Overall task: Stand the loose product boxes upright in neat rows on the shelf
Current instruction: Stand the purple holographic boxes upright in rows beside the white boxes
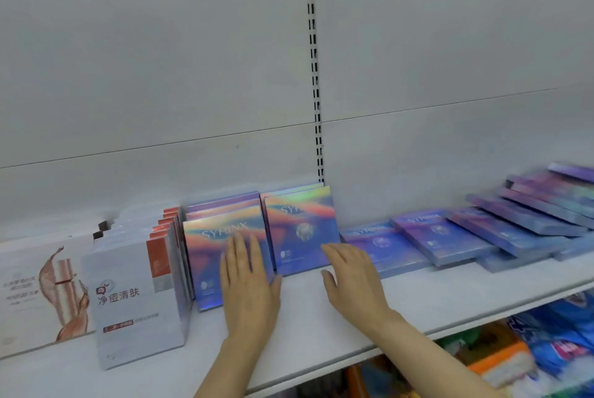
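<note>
Two rows of holographic blue-purple boxes stand upright on the white shelf (315, 310). The left row's front box (205, 253) has my left hand (249, 285) flat against its face, fingers spread. Just in front of the right row's front box (300, 227), near its lower right corner, my right hand (352, 275) hovers open; I cannot tell if it touches. More boxes of the same kind lie flat: one (381, 246) beside my right hand, another (440, 235) overlapping it, and a slumped pile (530, 211) further right.
White boxes with red corners (138, 298) stand in a row to the left, with a wide white box (41, 294) beyond them. A slotted upright (315, 76) divides the back panel. Colourful packets (530, 349) fill the shelf below at the right.
</note>
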